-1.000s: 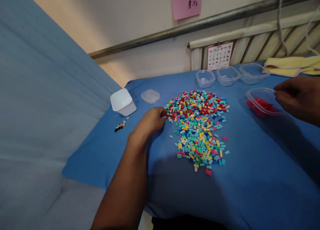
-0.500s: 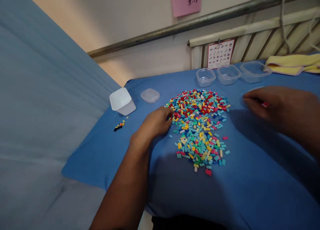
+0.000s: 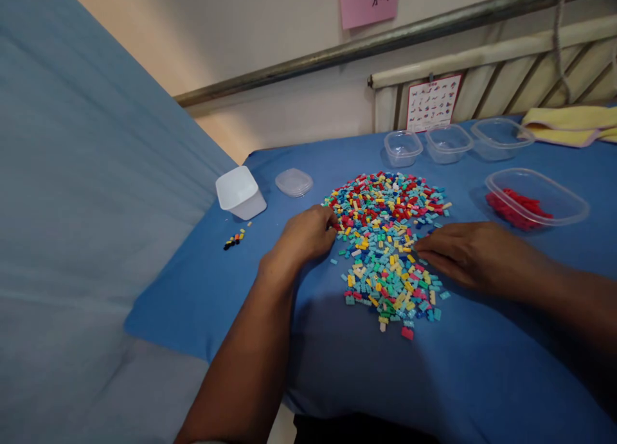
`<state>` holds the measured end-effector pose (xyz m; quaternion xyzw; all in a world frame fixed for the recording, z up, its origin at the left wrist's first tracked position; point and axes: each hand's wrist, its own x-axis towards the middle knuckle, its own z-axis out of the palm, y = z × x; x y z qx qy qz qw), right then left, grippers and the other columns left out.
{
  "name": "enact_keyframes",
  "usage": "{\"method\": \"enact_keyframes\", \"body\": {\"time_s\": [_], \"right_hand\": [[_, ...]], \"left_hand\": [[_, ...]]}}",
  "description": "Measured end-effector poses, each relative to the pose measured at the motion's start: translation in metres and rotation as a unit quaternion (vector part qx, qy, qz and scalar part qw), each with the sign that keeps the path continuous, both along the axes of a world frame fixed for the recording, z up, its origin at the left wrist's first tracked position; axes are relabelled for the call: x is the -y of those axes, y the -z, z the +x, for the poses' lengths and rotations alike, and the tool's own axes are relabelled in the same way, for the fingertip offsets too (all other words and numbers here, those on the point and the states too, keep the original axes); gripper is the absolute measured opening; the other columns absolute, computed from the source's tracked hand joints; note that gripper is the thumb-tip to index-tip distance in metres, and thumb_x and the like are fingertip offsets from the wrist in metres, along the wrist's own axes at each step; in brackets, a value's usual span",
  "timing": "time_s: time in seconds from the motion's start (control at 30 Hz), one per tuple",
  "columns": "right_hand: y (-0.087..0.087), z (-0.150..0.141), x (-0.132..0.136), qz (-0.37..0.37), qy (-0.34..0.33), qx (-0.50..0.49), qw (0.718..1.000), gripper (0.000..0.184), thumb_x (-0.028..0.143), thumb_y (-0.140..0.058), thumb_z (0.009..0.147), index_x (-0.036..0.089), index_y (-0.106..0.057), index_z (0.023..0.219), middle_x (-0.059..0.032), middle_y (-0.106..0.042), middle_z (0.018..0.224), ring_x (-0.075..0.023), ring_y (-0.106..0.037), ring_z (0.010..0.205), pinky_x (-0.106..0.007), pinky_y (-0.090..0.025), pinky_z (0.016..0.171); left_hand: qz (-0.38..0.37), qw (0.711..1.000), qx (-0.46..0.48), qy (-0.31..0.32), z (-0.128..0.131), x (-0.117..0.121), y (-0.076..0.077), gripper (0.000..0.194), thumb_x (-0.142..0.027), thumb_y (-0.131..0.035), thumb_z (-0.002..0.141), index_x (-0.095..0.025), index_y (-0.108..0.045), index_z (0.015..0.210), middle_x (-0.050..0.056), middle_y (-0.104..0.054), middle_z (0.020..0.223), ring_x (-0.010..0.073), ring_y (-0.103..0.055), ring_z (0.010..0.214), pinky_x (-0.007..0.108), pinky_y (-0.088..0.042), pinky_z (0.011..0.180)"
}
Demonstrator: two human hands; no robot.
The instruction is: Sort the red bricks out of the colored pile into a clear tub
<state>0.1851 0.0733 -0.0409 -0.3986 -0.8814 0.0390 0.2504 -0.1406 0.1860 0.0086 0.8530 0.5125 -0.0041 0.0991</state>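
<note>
Head view:

1. Containers. A transparent container (image 3: 571, 211) to the right of the pile bears red pieces (image 3: 518, 207), gathered toward its left side. Behind it, three transparent tubs (image 3: 403, 151) stand in a row. A white tub (image 3: 242, 196) sits at the far left, with a flat transparent lid (image 3: 294, 183) near it.

2. Bricks and fingers. The pile of small mixed-colour bricks (image 3: 385, 238) spreads in front of me, between my hands. My left hand (image 3: 308, 235) touches its left edge with curled fingers; my right hand (image 3: 467, 254) reaches its right edge, fingers drawn together. A small group of black, orange and yellow bricks (image 3: 236, 238) lies near the white tub.

3. Obscured parts. My fingertips are partly hidden, so I cannot tell whether either hand grips a brick. The pink note (image 3: 369, 6) is cut off by the upper border, the yellow cloth (image 3: 559, 124) by the right.

4. Surface and room. A blue cloth (image 3: 183, 296) covers the table. A blue curtain (image 3: 96, 174) hangs at left; a metal pipe (image 3: 337, 55), a radiator (image 3: 482, 78) and a picture card (image 3: 432, 103) appear behind.
</note>
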Motion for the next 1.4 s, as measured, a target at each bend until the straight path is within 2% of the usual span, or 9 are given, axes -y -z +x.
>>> {"method": "enact_keyframes", "body": {"time_s": [0.3,0.5,0.67,0.77,0.87,0.93,1.0,1.27,1.4], "right_hand": [[0.001,-0.002,-0.001,-0.012,-0.026,0.018,0.999,0.027,0.027,-0.055,0.113,0.021,-0.081,0.117,-0.0070,-0.082,0.096,-0.0219,-0.079,0.083,-0.034,-0.058,0.076],[0.002,-0.004,0.000,-0.013,-0.032,-0.007,0.999,0.025,0.027,-0.056,0.113,0.022,-0.080,0.122,-0.0074,-0.084,0.103,-0.0232,-0.081,0.088,-0.036,-0.061,0.080],[-0.004,-0.013,0.004,-0.035,0.014,-0.071,0.997,0.021,0.032,-0.061,0.111,0.024,-0.079,0.118,-0.0068,-0.085,0.103,-0.0254,-0.081,0.089,-0.040,-0.063,0.081],[-0.009,-0.029,0.010,-0.114,0.069,-0.189,0.973,0.025,0.040,-0.066,0.110,0.024,-0.076,0.127,-0.0071,-0.085,0.109,-0.0240,-0.081,0.090,-0.038,-0.064,0.078],[-0.012,-0.045,0.014,-0.212,0.096,-0.329,0.915,0.031,0.049,-0.073,0.106,0.025,-0.076,0.126,-0.0068,-0.085,0.108,-0.0226,-0.081,0.089,-0.034,-0.066,0.074],[-0.013,-0.050,0.015,-0.233,0.104,-0.380,0.889,0.031,0.052,-0.076,0.103,0.025,-0.078,0.118,-0.0064,-0.085,0.104,-0.0226,-0.081,0.087,-0.034,-0.067,0.074],[-0.014,-0.051,0.015,-0.223,0.116,-0.397,0.883,0.029,0.052,-0.079,0.101,0.025,-0.080,0.112,-0.0061,-0.085,0.100,-0.0226,-0.080,0.083,-0.034,-0.067,0.071],[-0.015,-0.045,0.012,-0.158,0.152,-0.361,0.906,0.022,0.048,-0.076,0.102,0.026,-0.082,0.105,-0.0053,-0.085,0.095,-0.0224,-0.078,0.079,-0.033,-0.064,0.065],[-0.027,-0.028,0.013,-0.085,0.184,-0.266,0.942,0.024,0.046,-0.072,0.102,0.026,-0.081,0.112,-0.0050,-0.085,0.097,-0.0230,-0.079,0.080,-0.033,-0.062,0.068]], "left_hand": [[0.022,0.998,-0.003,0.057,0.002,0.005,-0.003,0.020,-0.022,-0.060,0.093,-0.023,-0.077,0.104,0.007,-0.077,0.113,0.0254,-0.069,0.100,0.038,-0.046,0.082],[0.029,0.997,0.002,0.077,0.005,0.006,-0.004,0.017,-0.021,-0.060,0.091,-0.021,-0.076,0.098,0.007,-0.078,0.105,0.0257,-0.069,0.094,0.039,-0.043,0.077],[0.035,0.996,0.047,0.066,0.010,0.012,-0.012,0.018,-0.024,-0.061,0.093,-0.023,-0.074,0.105,0.004,-0.079,0.105,0.0218,-0.068,0.088,0.036,-0.043,0.073],[0.026,0.981,0.159,0.108,0.026,0.027,-0.010,0.017,-0.028,-0.060,0.097,-0.023,-0.071,0.110,0.002,-0.079,0.105,0.0178,-0.069,0.088,0.034,-0.046,0.075],[0.037,0.951,0.237,0.194,0.048,0.047,0.002,0.017,-0.031,-0.058,0.102,-0.020,-0.068,0.109,0.005,-0.078,0.107,0.0181,-0.070,0.095,0.033,-0.051,0.081],[0.064,0.936,0.268,0.220,0.060,0.058,0.012,0.020,-0.033,-0.056,0.105,-0.017,-0.067,0.110,0.009,-0.076,0.105,0.0194,-0.070,0.096,0.035,-0.053,0.083],[0.078,0.926,0.297,0.221,0.067,0.063,0.020,0.021,-0.034,-0.054,0.108,-0.017,-0.065,0.112,0.010,-0.076,0.105,0.0189,-0.070,0.094,0.035,-0.054,0.083],[0.028,0.908,0.362,0.211,0.069,0.067,0.027,0.025,-0.041,-0.057,0.112,-0.020,-0.065,0.122,0.010,-0.078,0.115,0.0181,-0.074,0.101,0.034,-0.058,0.089],[0.076,0.923,0.334,0.177,0.059,0.053,0.021,0.031,-0.045,-0.058,0.111,-0.020,-0.070,0.124,0.009,-0.079,0.118,0.0194,-0.073,0.108,0.036,-0.056,0.097]]}}
